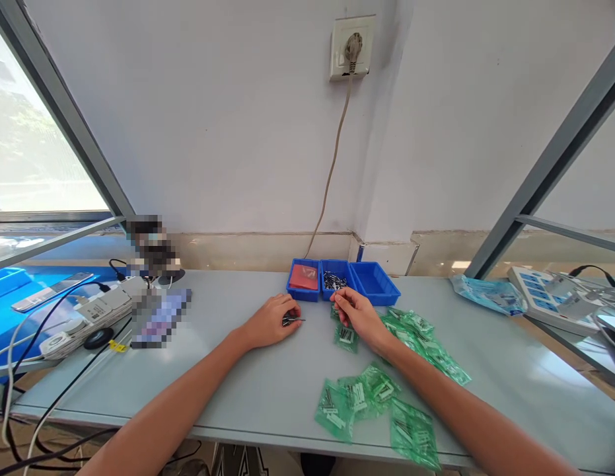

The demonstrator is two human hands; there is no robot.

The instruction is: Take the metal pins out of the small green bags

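My left hand [275,320] rests on the grey table with its fingers curled round a few thin dark metal pieces, which look like screws [290,320]. Their ends stick out past my fingertips. My right hand [357,314] hovers just in front of the blue bins, thumb and fingertips pinched together; whatever they hold is too small to make out. Loose metal screws [333,281] fill part of the middle blue bin [338,264]. A small green bag [345,337] with dark pieces inside lies below my right hand, partly hidden by it.
The left bin holds a red packet [304,277]; the right blue bin [375,283] adjoins. Filled green bags [421,337] pile up beside my right forearm, and several more [359,396] lie near the front edge. Power strips [96,311], cables and a phone [163,317] occupy the left.
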